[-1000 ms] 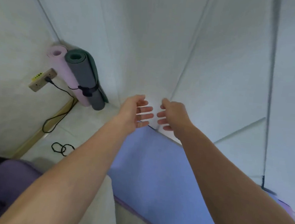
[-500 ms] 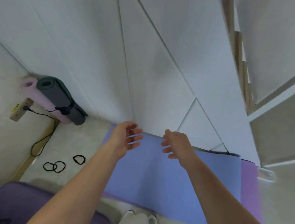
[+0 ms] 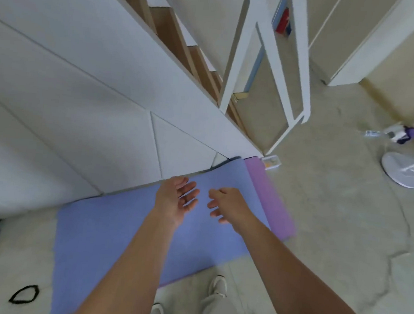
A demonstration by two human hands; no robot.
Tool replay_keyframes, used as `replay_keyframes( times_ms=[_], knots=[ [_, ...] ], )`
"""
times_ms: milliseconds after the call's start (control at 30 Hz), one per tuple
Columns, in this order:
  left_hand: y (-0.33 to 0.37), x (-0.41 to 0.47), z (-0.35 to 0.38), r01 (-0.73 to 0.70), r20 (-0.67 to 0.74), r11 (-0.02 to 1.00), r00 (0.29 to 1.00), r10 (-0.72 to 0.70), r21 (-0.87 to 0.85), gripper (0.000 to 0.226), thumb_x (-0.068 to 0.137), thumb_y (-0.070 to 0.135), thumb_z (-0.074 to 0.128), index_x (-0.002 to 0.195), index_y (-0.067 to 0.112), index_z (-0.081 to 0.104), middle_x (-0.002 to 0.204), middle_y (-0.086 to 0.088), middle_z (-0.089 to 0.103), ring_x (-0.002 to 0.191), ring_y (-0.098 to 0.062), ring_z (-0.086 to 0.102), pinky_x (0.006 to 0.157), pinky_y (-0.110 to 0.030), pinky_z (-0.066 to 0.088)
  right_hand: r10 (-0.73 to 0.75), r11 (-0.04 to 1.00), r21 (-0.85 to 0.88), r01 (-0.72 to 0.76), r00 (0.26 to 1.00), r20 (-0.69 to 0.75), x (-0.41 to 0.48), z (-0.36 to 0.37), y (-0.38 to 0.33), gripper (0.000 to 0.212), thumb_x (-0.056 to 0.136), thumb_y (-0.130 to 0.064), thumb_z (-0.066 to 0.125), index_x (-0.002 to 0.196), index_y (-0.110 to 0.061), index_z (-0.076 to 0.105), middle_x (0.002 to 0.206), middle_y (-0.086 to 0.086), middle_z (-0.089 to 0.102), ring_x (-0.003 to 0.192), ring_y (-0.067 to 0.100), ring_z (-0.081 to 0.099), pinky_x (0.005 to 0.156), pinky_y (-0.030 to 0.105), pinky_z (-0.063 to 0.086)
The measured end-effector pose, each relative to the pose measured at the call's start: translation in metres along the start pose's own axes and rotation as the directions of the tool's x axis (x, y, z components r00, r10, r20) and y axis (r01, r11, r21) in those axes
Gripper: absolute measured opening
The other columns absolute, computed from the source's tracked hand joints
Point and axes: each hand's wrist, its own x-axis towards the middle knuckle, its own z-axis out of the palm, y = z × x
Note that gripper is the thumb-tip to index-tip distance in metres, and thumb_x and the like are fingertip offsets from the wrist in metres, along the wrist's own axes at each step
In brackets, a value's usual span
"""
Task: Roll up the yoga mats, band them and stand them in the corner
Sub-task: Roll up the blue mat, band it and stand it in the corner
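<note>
**Both hands open above the flat mat**

The pale floor (image 3: 330, 241) fills the right of the frame, a white panelled wall (image 3: 68, 108) the upper left. The blue yoga mat (image 3: 110, 236) lies flat in the centre, below both hands. The left hand (image 3: 175, 201) and right hand (image 3: 227, 204) have loose, spread fingers and hold nothing. A black band (image 3: 24, 294) lies lower left.

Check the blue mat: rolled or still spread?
Spread. The blue mat lies flat on the floor; only its far right end shows a purple roll. Neither hand touches it.
</note>
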Motion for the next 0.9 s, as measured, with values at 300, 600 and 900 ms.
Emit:
replay_keyframes(
  times_ms=[300, 600, 900],
  knots=[
    [-0.083, 0.052, 0.150, -0.014, -0.074, 0.963, 0.997, 0.035, 0.270, 0.012, 0.096, 0.015, 0.056, 0.100, 0.010, 0.066, 0.090, -0.007, 0.072, 0.073, -0.023, 0.067, 0.067, -0.032, 0.050, 0.108, 0.992, 0.075, -0.105, 0.994, -0.030, 0.097, -0.141, 0.086, 0.018, 0.097, -0.028, 0.057, 0.095, -0.012, 0.063, 0.080, 0.006, 0.065, 0.058, 0.021, 0.059, 0.052, 0.023, 0.038],
    [-0.166, 0.202, 0.237, -0.017, -0.181, 0.891, 0.977, 0.111, 0.453, 0.010, 0.097, 0.017, 0.057, 0.102, 0.014, 0.065, 0.091, -0.005, 0.071, 0.070, -0.020, 0.066, 0.069, -0.030, 0.049, 0.276, 0.960, 0.050, -0.275, 0.961, -0.001, 0.294, -0.265, 0.219, 0.012, 0.098, -0.021, 0.061, 0.092, -0.011, 0.062, 0.079, 0.007, 0.063, 0.061, 0.022, 0.058, 0.057, 0.029, 0.044],
    [-0.316, 0.449, 0.219, -0.018, -0.190, 0.886, 0.975, 0.119, 0.463, 0.013, 0.096, 0.014, 0.057, 0.103, 0.013, 0.068, 0.087, -0.002, 0.073, 0.070, -0.018, 0.069, 0.066, -0.030, 0.050, 0.329, 0.937, -0.105, -0.332, 0.943, -0.047, 0.546, -0.244, 0.428, 0.025, 0.086, -0.030, 0.069, 0.099, -0.009, 0.062, 0.089, 0.010, 0.059, 0.078, 0.026, 0.060, 0.069, 0.038, 0.048]
  ],
)
